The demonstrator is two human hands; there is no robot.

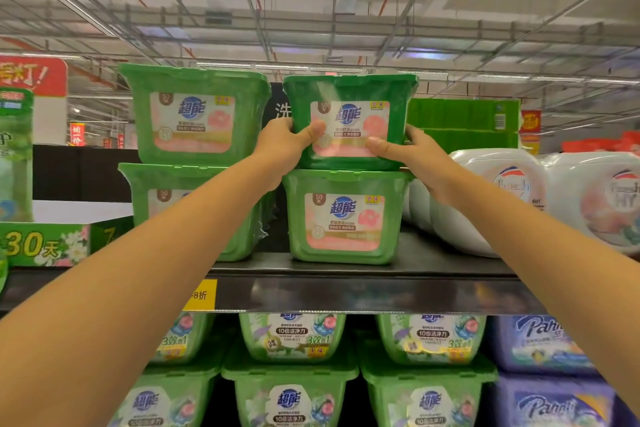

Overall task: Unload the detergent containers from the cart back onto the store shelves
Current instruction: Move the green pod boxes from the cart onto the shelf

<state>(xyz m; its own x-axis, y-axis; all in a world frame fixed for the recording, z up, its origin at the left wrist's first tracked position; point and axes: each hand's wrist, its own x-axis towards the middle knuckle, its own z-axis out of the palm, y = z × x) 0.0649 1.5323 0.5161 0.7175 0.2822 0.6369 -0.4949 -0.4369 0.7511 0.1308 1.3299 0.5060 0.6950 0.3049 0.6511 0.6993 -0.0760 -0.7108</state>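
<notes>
Gripping a green detergent pod tub from both sides, the person holds it at the top of the right-hand stack on the upper shelf. The left hand curls round the tub's left edge with the thumb pressed on the pink label. The right hand clasps the right edge, its thumb on the label's lower corner. The tub's base meets the lid of a matching tub below; whether its weight rests there I cannot tell. Just to the left stands a second stack of two identical tubs. White pod containers lie to the right, with a green carton behind them. On the shelf beneath sit more green tubs and purple tubs.
</notes>
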